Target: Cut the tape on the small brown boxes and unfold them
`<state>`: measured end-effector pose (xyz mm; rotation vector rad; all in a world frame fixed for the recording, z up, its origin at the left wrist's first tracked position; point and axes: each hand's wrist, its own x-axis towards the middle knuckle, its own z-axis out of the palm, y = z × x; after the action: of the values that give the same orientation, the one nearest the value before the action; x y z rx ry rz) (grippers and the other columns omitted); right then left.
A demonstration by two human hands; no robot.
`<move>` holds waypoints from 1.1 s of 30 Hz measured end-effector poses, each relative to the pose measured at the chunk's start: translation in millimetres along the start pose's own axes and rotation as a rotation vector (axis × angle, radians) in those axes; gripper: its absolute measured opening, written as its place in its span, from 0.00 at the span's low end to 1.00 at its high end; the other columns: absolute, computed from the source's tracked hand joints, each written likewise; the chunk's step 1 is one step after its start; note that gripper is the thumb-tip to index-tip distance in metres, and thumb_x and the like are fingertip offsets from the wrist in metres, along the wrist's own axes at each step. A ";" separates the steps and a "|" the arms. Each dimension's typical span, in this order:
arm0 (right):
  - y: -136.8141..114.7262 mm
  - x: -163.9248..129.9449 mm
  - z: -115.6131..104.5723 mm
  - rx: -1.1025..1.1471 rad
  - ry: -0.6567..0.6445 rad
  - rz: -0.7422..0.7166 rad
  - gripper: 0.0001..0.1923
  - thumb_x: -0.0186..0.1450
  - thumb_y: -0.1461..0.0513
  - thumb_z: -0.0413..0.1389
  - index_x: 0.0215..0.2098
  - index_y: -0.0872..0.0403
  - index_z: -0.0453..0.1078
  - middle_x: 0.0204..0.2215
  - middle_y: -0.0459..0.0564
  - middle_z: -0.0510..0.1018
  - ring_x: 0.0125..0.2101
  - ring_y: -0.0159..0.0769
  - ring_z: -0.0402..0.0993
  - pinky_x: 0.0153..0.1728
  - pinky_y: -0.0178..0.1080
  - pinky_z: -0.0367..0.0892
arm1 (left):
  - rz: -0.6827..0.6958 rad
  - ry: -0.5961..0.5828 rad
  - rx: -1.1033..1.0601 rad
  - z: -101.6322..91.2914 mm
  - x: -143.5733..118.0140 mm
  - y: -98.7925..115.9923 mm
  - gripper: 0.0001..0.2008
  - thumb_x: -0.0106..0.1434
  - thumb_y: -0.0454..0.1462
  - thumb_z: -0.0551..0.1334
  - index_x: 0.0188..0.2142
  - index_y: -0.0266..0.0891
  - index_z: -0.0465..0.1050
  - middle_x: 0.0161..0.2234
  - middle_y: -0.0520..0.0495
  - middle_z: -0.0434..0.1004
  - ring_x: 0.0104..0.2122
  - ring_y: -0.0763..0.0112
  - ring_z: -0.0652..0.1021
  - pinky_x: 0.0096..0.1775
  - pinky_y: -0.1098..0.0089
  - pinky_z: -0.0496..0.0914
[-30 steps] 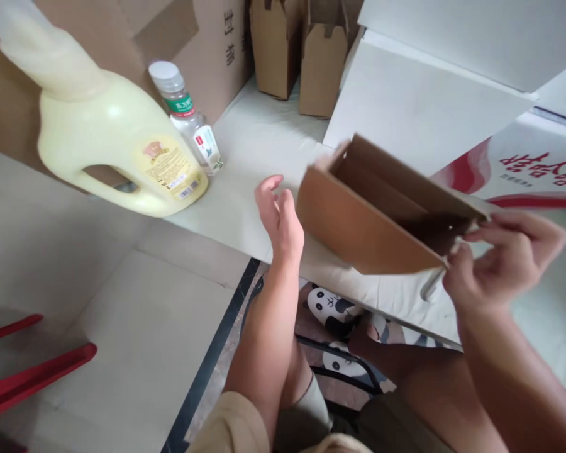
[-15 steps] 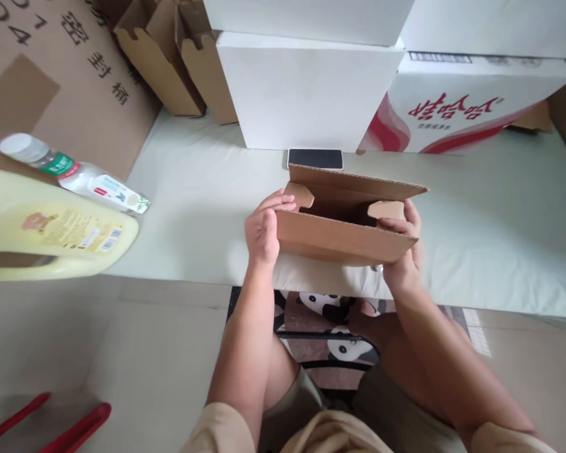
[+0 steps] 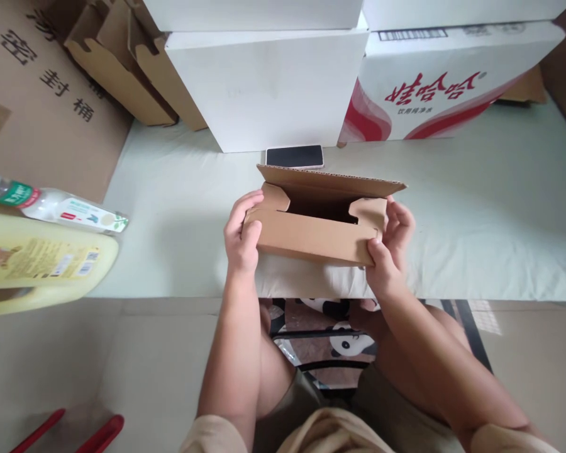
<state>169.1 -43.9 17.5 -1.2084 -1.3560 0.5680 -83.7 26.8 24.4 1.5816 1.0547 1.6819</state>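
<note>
Between my hands is a small brown cardboard box (image 3: 311,239), its top open and its long rear flap raised. Two short end flaps fold inward over the dark opening, one at each side. My left hand (image 3: 244,229) is closed around the box's left end, thumb on the front wall and fingers behind. At the right end my right hand (image 3: 390,248) grips the corner, thumb against the front wall and fingers along the side. The inside of the box is too dark to make out.
A smartphone (image 3: 294,156) lies behind the box on the pale cloth (image 3: 476,239). White cartons (image 3: 273,88) are stacked at the back. On the left are a clear bottle (image 3: 51,204), a yellow jug (image 3: 47,255), a large carton (image 3: 99,151) and folded cardboard boxes (image 3: 122,82).
The long front flap no longer stands up at the near side. Both end flaps show more fully over the opening. My right thumb now presses the front wall. The camera view has shifted.
</note>
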 end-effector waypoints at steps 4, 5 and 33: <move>-0.7 -0.1 -1.0 -0.005 -0.047 0.009 0.36 0.73 0.50 0.47 0.76 0.35 0.40 0.79 0.44 0.43 0.79 0.48 0.41 0.77 0.63 0.46 | -0.060 -0.049 -0.084 -3.3 -4.5 -8.0 0.26 0.62 0.52 0.67 0.58 0.52 0.77 0.60 0.47 0.80 0.60 0.51 0.79 0.62 0.53 0.73; -1.6 0.1 -1.9 -0.020 -0.059 0.016 0.37 0.73 0.50 0.46 0.77 0.36 0.38 0.80 0.43 0.40 0.79 0.48 0.38 0.77 0.62 0.44 | -0.057 -0.052 -0.086 -3.9 -5.3 -9.4 0.27 0.62 0.53 0.67 0.59 0.52 0.76 0.60 0.46 0.79 0.60 0.51 0.79 0.62 0.53 0.74; 10.4 7.7 -15.9 -0.042 0.058 0.185 0.31 0.72 0.43 0.47 0.69 0.43 0.59 0.73 0.54 0.61 0.73 0.53 0.60 0.71 0.64 0.59 | -0.255 0.099 0.016 -14.6 5.0 0.6 0.19 0.58 0.42 0.57 0.42 0.46 0.84 0.56 0.48 0.82 0.60 0.52 0.77 0.62 0.52 0.71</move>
<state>188.7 -38.6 14.9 -1.3833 -1.2209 0.6322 -98.6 28.5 27.9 1.3203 1.2646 1.5935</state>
